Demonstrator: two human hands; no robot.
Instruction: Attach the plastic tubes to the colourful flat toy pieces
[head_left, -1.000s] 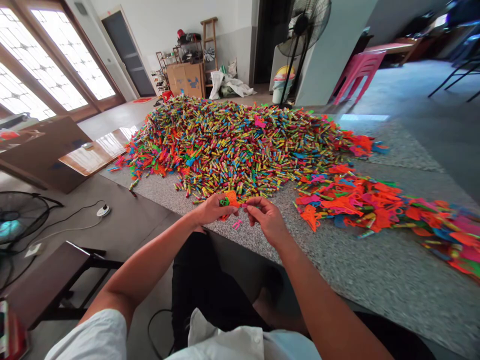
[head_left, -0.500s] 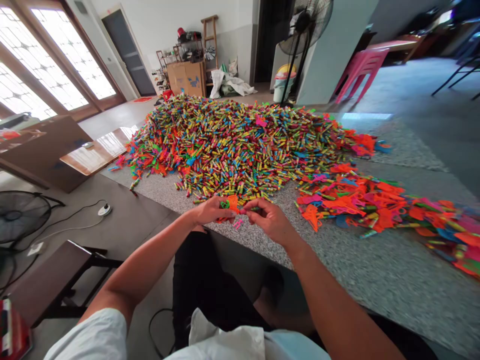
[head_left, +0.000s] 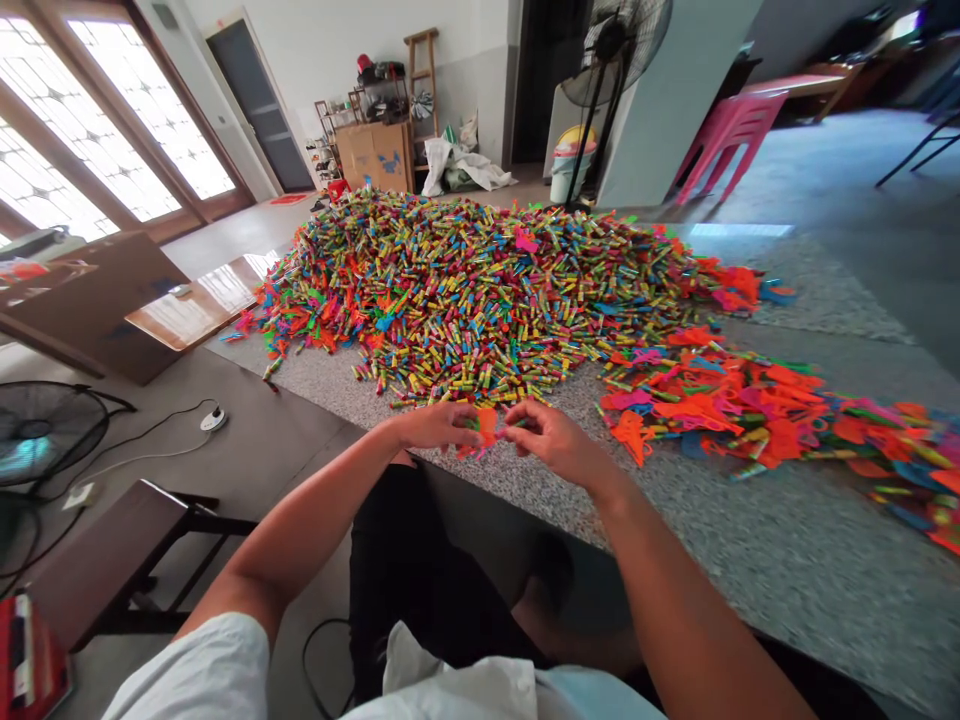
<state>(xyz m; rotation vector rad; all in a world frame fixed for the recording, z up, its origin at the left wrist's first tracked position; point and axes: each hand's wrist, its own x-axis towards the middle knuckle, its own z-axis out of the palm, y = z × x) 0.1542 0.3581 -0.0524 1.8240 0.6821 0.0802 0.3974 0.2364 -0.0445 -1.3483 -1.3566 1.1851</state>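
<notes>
My left hand (head_left: pixel 435 425) is closed on a small orange plastic toy piece (head_left: pixel 486 425) with a bit of green on it, held just above the near edge of the speckled stone table (head_left: pixel 750 540). My right hand (head_left: pixel 551 440) pinches the same piece from the right, fingers curled, and what else it holds is blurred. Both hands meet in front of a huge heap of small coloured tubes (head_left: pixel 480 285). A spread of flat orange, pink and green plastic pieces (head_left: pixel 750 410) lies to the right of my right hand.
A wooden table (head_left: pixel 135 300) stands at the left, with a floor fan (head_left: pixel 37 430) and a dark bench (head_left: pixel 112 560) below it. A standing fan (head_left: pixel 607 60), pink plastic stools (head_left: pixel 720 130), a bin and cardboard boxes (head_left: pixel 371 155) are at the back.
Both hands have shifted slightly right and lower towards the table edge, still working the orange piece together. The small pink bit seen below the hands is now hidden.
</notes>
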